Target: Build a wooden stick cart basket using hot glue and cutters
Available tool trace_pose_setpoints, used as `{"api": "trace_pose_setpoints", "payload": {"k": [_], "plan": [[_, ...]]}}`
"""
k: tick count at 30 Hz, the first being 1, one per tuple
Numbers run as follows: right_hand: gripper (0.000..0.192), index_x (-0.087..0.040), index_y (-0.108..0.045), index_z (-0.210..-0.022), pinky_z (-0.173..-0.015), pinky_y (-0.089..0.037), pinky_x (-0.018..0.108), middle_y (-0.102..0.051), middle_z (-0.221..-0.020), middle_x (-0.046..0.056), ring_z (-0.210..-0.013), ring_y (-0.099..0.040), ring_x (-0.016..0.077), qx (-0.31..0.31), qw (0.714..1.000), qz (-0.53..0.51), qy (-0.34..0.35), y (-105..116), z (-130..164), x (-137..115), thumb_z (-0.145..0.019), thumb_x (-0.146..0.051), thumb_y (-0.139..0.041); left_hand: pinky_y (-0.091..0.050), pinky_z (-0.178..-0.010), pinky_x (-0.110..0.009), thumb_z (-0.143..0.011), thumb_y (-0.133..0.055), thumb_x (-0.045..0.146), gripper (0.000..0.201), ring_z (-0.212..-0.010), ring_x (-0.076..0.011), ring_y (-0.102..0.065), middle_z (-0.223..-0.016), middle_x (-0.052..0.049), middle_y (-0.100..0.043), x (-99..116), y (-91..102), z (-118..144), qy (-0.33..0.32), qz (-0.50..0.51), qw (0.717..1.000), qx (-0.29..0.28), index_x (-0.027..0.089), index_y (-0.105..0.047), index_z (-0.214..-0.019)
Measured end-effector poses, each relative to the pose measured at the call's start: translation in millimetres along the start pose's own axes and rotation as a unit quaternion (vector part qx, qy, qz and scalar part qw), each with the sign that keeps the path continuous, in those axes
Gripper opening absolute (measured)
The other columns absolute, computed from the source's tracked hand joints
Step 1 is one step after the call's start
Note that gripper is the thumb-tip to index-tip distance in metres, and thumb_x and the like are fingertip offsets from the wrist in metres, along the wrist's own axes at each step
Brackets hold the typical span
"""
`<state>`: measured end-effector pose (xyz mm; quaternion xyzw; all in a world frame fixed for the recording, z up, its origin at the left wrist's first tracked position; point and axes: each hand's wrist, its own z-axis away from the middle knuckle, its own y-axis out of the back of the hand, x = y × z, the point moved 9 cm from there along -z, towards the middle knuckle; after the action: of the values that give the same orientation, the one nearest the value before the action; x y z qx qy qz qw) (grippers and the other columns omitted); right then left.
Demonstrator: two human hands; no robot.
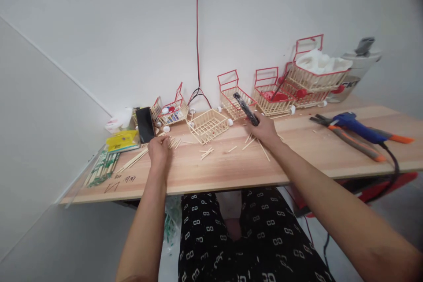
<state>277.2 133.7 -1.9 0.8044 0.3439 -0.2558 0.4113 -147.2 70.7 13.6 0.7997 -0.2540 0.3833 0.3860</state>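
At a pale wooden worktable (pixel 231 169) set against a white wall, a seated person works w/ both arms stretched out. The left hand (pixel 159 150) rests palm-down on the tabletop, fingers curled together over a loose bundle of thin light wooden sticks (pixel 174 142); whether it pinches one can't be told. The right hand (pixel 264 131) is closed around a black-handled cutting tool (pixel 246 109), which angles up and away to the left, tip near the carts. More cut sticks (pixel 206 153) lie scattered between the hands and under the right wrist.

Just beyond, centre table, sits an open-topped basket of pale wooden sticks (pixel 209 125) w/ small white wheels. Behind it along the wall stands a row of stick-built mini shopping carts w/ red frames (pixel 271 90); the far-right one holds white crumpled material. Left of the basket: a tilted smaller red-and-wood cart (pixel 170 110), a black phone (pixel 145 124) propped upright, a yellow packet (pixel 122 141), and green-wrapped stick packs (pixel 102 167) at the table's left edge. At right, well apart from the hands, lie a blue glue gun (pixel 355 125) and orange-handled pliers (pixel 355 141). A red cable (pixel 197 31) runs down the wall.
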Motion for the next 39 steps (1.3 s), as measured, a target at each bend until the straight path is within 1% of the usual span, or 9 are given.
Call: {"api": "trace_pose_setpoints", "payload": {"k": [9,12,18,21,25,30,33,36,39], "plan": [[0.028,-0.019,-0.065,-0.090,-0.070,-0.048,0.032,-0.066,-0.077,0.003,-0.072,-0.060,0.0203,0.091,0.990,-0.096,-0.057,18,-9,25,-0.079,-0.043,-0.056,-0.036,-0.062,-0.027,-0.076,-0.062,0.030,0.017,-0.060,-0.0156,-0.048,-0.061,0.002,-0.053,21,12.5,8,-0.034,-0.080,0.992,0.094,0.019,-0.056,-0.065],[0.030,-0.019,-0.062,-0.090,-0.067,-0.049,0.032,-0.065,-0.075,0.003,-0.069,-0.060,0.0194,0.116,0.981,-0.127,-0.084,20,-12,39,-0.082,-0.046,-0.052,-0.035,-0.062,-0.027,-0.074,-0.061,0.020,0.015,-0.057,-0.0139,-0.043,-0.060,0.004,-0.047,21,11.3,8,-0.044,-0.096,0.990,0.094,0.020,-0.049,-0.065],[0.028,-0.019,-0.062,-0.092,-0.066,-0.051,0.032,-0.066,-0.076,0.005,-0.068,-0.062,0.0194,0.142,0.969,-0.165,-0.114,21,-14,52,-0.082,-0.043,-0.054,-0.042,-0.077,-0.030,-0.067,-0.055,0.005,0.024,-0.072,-0.0158,-0.050,-0.085,-0.001,-0.054,30,13.5,7,-0.078,-0.109,0.986,0.101,0.019,-0.059,-0.087],[0.024,-0.020,-0.062,-0.089,-0.067,-0.051,0.032,-0.066,-0.075,0.004,-0.068,-0.062,0.0193,0.141,0.967,-0.175,-0.118,21,-14,51,-0.080,-0.042,-0.058,-0.042,-0.075,-0.031,-0.076,-0.058,0.017,0.002,-0.069,-0.0169,-0.049,-0.076,0.000,-0.052,40,20.8,12,-0.085,-0.104,0.981,0.139,0.018,-0.057,-0.078],[0.024,-0.019,-0.063,-0.090,-0.066,-0.051,0.031,-0.067,-0.077,0.005,-0.068,-0.062,0.0192,0.139,0.965,-0.188,-0.121,21,-14,51,-0.080,-0.040,-0.057,-0.039,-0.068,-0.030,-0.079,-0.060,0.021,0.005,-0.062,-0.0156,-0.045,-0.066,0.004,-0.047,45,26.7,16,-0.085,-0.100,0.977,0.170,0.018,-0.057,-0.078],[0.026,-0.019,-0.062,-0.092,-0.065,-0.050,0.031,-0.067,-0.076,0.005,-0.068,-0.062,0.0194,0.145,0.962,-0.192,-0.131,21,-14,53,-0.080,-0.041,-0.057,-0.041,-0.073,-0.030,-0.082,-0.055,0.014,0.015,-0.076,-0.0181,-0.053,-0.081,-0.003,-0.059,72,25.9,34,-0.165,-0.096,0.962,0.196,0.016,-0.067,-0.089],[0.025,-0.019,-0.063,-0.090,-0.066,-0.050,0.031,-0.067,-0.075,0.005,-0.067,-0.062,0.0192,0.143,0.962,-0.192,-0.133,20,-13,53,-0.080,-0.041,-0.057,-0.044,-0.073,-0.029,-0.088,-0.055,0.020,0.016,-0.081,-0.0188,-0.058,-0.088,-0.004,-0.066,109,-7.4,59,-0.230,-0.039,0.967,0.103,0.017,-0.070,-0.093],[0.026,-0.019,-0.063,-0.089,-0.068,-0.050,0.031,-0.067,-0.076,0.004,-0.068,-0.061,0.0189,0.143,0.963,-0.188,-0.131,21,-13,52,-0.079,-0.042,-0.057,-0.047,-0.073,-0.029,-0.092,-0.057,0.025,0.014,-0.082,-0.0188,-0.062,-0.091,-0.004,-0.071,151,-80.5,97,-0.278,-0.017,0.954,-0.115,0.021,-0.070,-0.095],[0.026,-0.019,-0.064,-0.089,-0.070,-0.050,0.031,-0.068,-0.078,0.004,-0.071,-0.062,0.0192,0.147,0.964,-0.183,-0.128,23,-12,52,-0.078,-0.042,-0.058,-0.048,-0.081,-0.031,-0.094,-0.056,0.023,0.013,-0.088,-0.0203,-0.063,-0.093,-0.007,-0.071,176,-155.3,137,-0.320,-0.126,0.899,-0.271,0.019,-0.069,-0.093]]}}
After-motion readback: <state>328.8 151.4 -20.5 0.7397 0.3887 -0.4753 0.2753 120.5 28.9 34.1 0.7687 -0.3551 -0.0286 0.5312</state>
